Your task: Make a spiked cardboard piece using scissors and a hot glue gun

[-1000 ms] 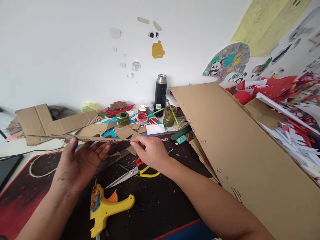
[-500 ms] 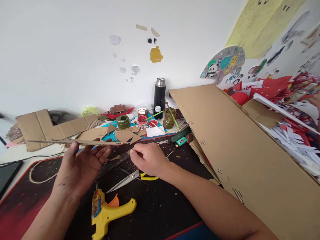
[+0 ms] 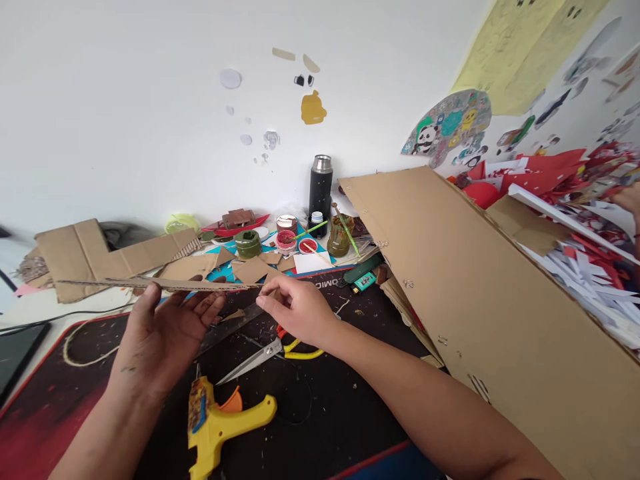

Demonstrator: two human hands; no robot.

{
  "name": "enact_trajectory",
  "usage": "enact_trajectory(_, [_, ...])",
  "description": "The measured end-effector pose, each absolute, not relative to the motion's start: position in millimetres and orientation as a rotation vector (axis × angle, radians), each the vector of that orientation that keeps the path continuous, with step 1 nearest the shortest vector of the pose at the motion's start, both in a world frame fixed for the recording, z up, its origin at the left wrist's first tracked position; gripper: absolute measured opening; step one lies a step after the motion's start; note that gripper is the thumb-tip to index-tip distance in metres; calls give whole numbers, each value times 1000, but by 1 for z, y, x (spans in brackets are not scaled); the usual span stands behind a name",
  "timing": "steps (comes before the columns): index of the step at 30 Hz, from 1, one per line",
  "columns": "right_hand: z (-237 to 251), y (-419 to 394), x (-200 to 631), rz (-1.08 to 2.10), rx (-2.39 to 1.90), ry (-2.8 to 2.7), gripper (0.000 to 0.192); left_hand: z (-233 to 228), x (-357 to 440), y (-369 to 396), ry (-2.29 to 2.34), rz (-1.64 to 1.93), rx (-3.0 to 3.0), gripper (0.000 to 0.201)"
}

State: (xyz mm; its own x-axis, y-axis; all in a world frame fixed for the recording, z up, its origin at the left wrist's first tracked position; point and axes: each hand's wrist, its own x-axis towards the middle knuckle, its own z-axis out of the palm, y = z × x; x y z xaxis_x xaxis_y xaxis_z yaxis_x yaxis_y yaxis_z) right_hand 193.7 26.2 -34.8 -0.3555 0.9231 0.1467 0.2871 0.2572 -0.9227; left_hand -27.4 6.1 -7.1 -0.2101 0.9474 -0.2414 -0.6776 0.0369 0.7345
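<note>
A thin piece of cardboard [image 3: 185, 285], seen edge-on, is held level above the mat. My left hand [image 3: 167, 333] supports it from below, palm up, with the thumb against its near edge. At its right end, the fingertips of my right hand [image 3: 295, 305] are pinched together on or beside the edge; what exactly lies between them is hidden. Under my hands lie a metal ruler [image 3: 227, 331] and open scissors [image 3: 255, 360] with yellow and orange handles. A yellow hot glue gun [image 3: 220, 427] rests on its side nearer to me.
A large cardboard sheet [image 3: 480, 280] leans across the right side. Behind the mat stand paint jars [image 3: 248, 245], a black thermos [image 3: 321, 187] and cardboard scraps [image 3: 253, 269]. Paper strips [image 3: 595, 280] pile up at far right, where part of another person's hand [image 3: 627, 198] shows.
My right hand has shifted slightly at the right end of the cardboard, and its fingers have changed position. My left hand still holds the cardboard. The view has moved a little.
</note>
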Motion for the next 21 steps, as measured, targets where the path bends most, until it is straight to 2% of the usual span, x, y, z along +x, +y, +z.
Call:
enact_trajectory(7, [-33,25,195,1015,-1141,-1829,24,-7,-24,4,919,1495,522,36])
enact_trajectory(13, [-35,26,197,1084,-1071,-1835,33,-7,-22,3,944,1481,571,36])
enact_trajectory(21, [-35,27,195,1128,-1100,-1806,30,-10,-26,4,954,1465,639,46])
